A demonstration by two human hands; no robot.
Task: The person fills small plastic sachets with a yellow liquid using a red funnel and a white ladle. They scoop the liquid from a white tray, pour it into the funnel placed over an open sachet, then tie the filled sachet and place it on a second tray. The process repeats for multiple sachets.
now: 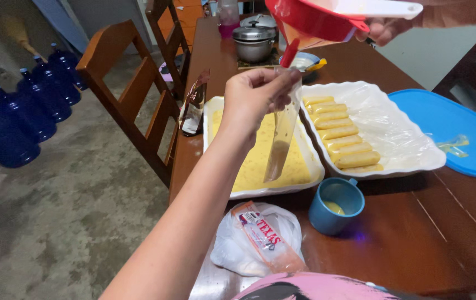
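The right hand [393,25] is cut off by the top edge (its grip partly hidden behind the red funnel [310,19]).

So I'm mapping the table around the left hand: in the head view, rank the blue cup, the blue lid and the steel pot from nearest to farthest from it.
Measured from the left hand, whose fingers pinch a narrow clear bag:
1. Steel pot, straight beyond the hand, at the table's far end.
2. Blue cup, below and to the right, by the near edge.
3. Blue lid, far right, past the white dish.
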